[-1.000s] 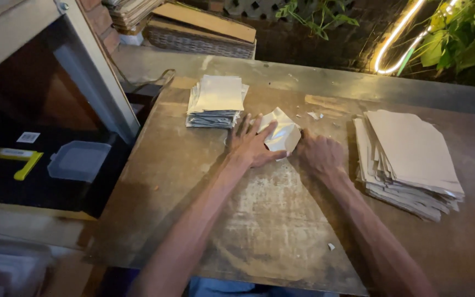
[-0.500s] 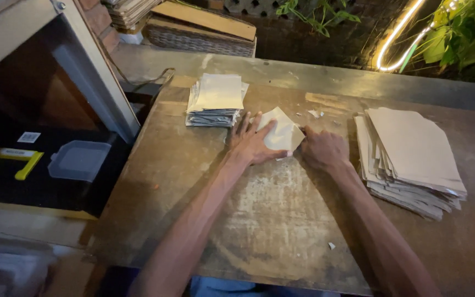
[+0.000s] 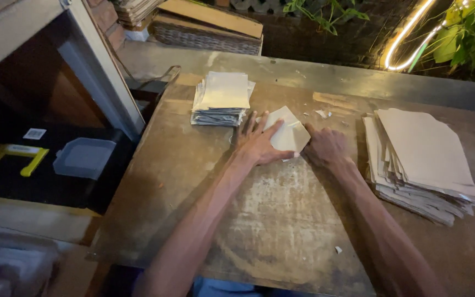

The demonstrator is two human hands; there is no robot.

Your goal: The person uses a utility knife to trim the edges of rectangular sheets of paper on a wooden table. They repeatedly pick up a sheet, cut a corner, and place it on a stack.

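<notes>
1. At the far left of the frame, below the table edge, a black toolbox (image 3: 56,176) lies in shadow, with a yellow handle (image 3: 13,157) and a clear plastic lid (image 3: 83,158) on top.
2. A worn wooden table (image 3: 270,231) fills the middle of the frame, its surface scuffed and pale in the centre.
3. In the upper middle of the frame, left of the hands, a small stack of folded paper pieces (image 3: 221,99) sits squarely on the table.
4. The left hand (image 3: 257,144) lies flat, fingers spread wide, pressing down on the left part of a folded pale paper piece (image 3: 288,133) at the centre of the frame.
5. That paper piece rests on the table between the two hands, just right of the small stack and well apart from the large pile.
6. The right hand (image 3: 325,147) is curled with its knuckles up, touching the paper's right edge; whether its fingers pinch the paper cannot be told.
7. At the right of the frame, a tall, loose pile of flat paper sheets (image 3: 424,159) lies on the table, its edges fanned.
8. In the upper right, a glowing light strip (image 3: 408,41) curves past green leaves (image 3: 468,38).
</notes>
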